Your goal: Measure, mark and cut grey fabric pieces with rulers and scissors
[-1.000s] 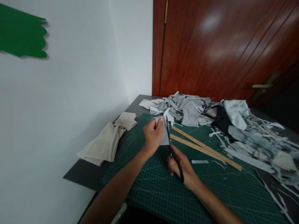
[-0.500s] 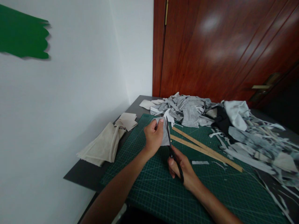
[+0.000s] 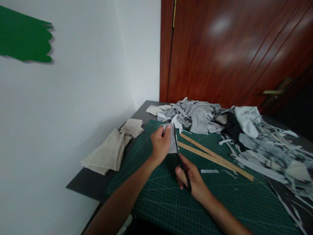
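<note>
My left hand point(image 3: 160, 144) pinches a small grey fabric piece point(image 3: 172, 142) just above the green cutting mat point(image 3: 156, 195). Black scissors point(image 3: 180, 160) are gripped in my right hand point(image 3: 192, 181), fingers through the handles. The blades run along the right edge of the fabric piece, pointing away from me. A long wooden ruler point(image 3: 215, 157) lies on the mat just right of the blades.
A heap of grey fabric scraps point(image 3: 195, 114) sits at the back of the table. More strips and a black cloth point(image 3: 266, 147) spread to the right. Folded beige cloth point(image 3: 110, 151) lies left of the mat. A small white offcut point(image 3: 209, 171) rests near the ruler. A wooden door point(image 3: 232, 49) stands behind.
Almost nothing has moved. The scissors and my right hand have shifted very slightly; my left hand keeps its hold on the fabric.
</note>
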`<state>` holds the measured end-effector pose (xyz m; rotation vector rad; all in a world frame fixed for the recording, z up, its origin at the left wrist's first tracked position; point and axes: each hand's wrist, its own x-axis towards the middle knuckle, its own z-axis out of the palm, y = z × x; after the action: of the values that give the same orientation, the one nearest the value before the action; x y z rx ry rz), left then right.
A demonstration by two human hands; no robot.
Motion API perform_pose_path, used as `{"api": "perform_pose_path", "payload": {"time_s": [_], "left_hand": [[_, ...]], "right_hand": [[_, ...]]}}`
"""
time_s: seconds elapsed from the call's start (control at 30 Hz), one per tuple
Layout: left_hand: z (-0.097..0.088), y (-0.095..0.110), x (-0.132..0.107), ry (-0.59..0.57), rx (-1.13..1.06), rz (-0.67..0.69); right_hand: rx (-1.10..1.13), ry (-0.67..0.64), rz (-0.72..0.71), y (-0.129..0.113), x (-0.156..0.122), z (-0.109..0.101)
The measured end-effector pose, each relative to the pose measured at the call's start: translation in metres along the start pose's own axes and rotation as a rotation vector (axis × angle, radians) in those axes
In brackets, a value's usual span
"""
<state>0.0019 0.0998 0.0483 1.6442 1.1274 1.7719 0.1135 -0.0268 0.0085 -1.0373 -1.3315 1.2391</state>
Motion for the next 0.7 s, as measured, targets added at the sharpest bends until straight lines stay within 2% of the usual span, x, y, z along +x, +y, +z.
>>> {"api": "perform_pose_path", "payload": {"time_s": [0.43,0.5,0.63,0.7], "left_hand": [[0.001,0.0015,0.0003,0.01,-0.125,-0.073],[0.0013,0.0038,0.0014,0.007,-0.219,-0.137],[0.0047,0.0058,0.005,0.007,-0.521,-0.378],[0.0068,0.0042,0.0067,0.021,-0.595,-0.44]], "right_hand": [[0.022,0.005,0.016,0.0001,-0.001,0.0007],[0.018,-0.004,0.015,0.0,-0.0011,0.0003],[-0.003,-0.015,0.016,-0.0012,-0.0011,-0.0001],[-0.007,-0.017,0.02,-0.0015,-0.0013,0.0]]}}
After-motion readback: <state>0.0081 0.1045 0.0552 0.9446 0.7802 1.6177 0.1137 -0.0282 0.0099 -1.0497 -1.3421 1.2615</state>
